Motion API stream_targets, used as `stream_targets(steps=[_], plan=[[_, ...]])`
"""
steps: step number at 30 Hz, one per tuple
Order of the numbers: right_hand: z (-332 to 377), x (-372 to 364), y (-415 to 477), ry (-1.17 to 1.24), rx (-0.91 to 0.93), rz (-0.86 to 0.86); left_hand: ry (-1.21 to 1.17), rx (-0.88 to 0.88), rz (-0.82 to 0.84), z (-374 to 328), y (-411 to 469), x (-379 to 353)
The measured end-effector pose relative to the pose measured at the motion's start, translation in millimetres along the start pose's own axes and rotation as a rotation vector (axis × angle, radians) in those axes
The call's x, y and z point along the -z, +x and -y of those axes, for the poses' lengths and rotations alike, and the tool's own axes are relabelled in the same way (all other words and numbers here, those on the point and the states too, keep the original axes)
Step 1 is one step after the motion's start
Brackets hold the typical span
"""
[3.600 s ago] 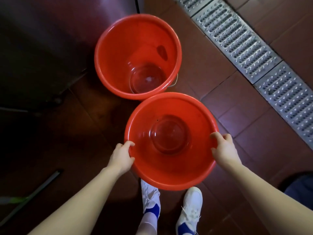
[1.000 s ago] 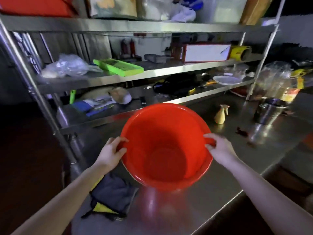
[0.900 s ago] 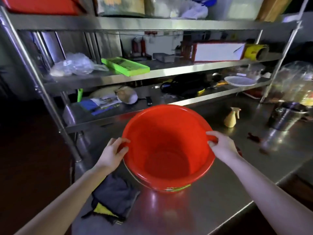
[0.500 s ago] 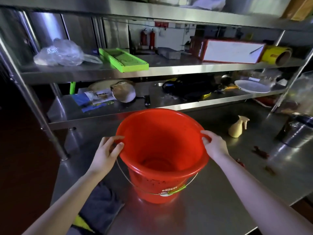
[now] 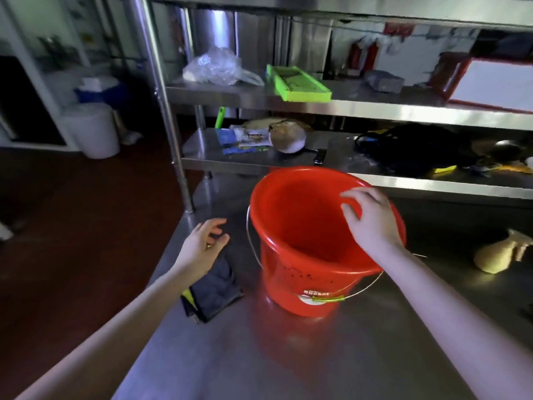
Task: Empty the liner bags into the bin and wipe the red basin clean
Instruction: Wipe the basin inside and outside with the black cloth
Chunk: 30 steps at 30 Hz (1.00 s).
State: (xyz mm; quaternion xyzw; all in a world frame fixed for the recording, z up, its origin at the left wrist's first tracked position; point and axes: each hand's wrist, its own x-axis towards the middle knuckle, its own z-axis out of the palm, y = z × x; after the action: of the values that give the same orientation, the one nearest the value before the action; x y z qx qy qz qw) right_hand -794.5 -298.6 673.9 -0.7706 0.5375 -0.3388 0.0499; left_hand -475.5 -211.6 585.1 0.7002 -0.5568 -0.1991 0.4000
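Observation:
The red basin (image 5: 300, 226), a bucket with a wire handle hanging down its side, stands upright on the steel table (image 5: 259, 356). My right hand (image 5: 372, 220) hovers over its right rim with fingers loosely spread, holding nothing. My left hand (image 5: 202, 243) is off the basin to its left, fingers relaxed, just above a dark grey cloth with a yellow edge (image 5: 213, 290) that lies on the table.
A yellow spray bottle (image 5: 501, 252) lies on the table to the right. Steel shelves (image 5: 317, 108) behind hold a plastic bag (image 5: 216, 67), a green tray (image 5: 297, 85) and a black bag (image 5: 415, 145). The table's left edge drops to a dark red floor; white drums (image 5: 92, 128) stand far left.
Both hands have let go of the basin's rim, and the basin now rests on the table. My left hand has moved left and down toward the cloth; my right hand has lifted above the rim.

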Motion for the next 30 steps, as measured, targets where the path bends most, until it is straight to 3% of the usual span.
stream_targets(steps=[6,10,13,17,22,25,30], plan=[[112,-54,-14,0.21,0.417,0.207,0.052,0.224,-0.028,58,-49,22],[159,-120,-28,0.184,0.562,0.356,0.062,0.301,-0.023,98,-53,34],[173,-179,-35,0.078,0.536,0.524,0.071,0.361,0.037,131,-42,36],[166,-252,-38,-0.085,0.32,0.76,0.135,0.374,0.155,175,-18,30],[132,-307,-62,-0.287,0.23,1.056,0.406,0.005,0.441,202,-11,2],[117,-320,-95,-0.318,0.196,1.004,0.402,-0.073,0.564,207,-22,-22],[111,-321,-128,-0.297,0.161,0.843,0.559,-0.071,0.524,204,-37,-42]])
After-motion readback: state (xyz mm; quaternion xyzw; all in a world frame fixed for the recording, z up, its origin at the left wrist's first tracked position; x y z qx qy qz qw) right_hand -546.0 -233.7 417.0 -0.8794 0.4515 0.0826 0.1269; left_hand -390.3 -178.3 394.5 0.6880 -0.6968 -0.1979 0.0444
